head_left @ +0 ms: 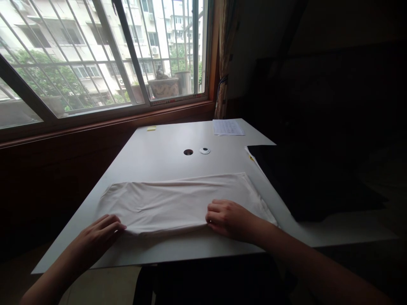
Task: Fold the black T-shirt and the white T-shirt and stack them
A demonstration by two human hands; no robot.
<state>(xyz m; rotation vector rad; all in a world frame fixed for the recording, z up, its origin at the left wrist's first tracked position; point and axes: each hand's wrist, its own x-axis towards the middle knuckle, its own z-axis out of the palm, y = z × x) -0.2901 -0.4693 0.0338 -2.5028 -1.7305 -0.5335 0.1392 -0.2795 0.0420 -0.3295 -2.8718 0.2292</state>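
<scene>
A white garment (178, 201), its exact kind not clear, lies folded into a long strip across the front half of the white table (159, 152). My left hand (101, 231) pinches its near edge at the left corner. Farther right along that same edge, my right hand (222, 216) is closed on the cloth with curled fingers. Between the two hands the near edge is slightly raised, and light wrinkles run over the fabric, most of them on the left.
Dark folded cloth (311, 182) covers the table's right side. Papers (228, 127) and a yellow sticky note (151, 128) lie at the back. A cable hole (188, 152) and its round cover (205, 151) are mid-table. A barred window (104, 55) stands behind.
</scene>
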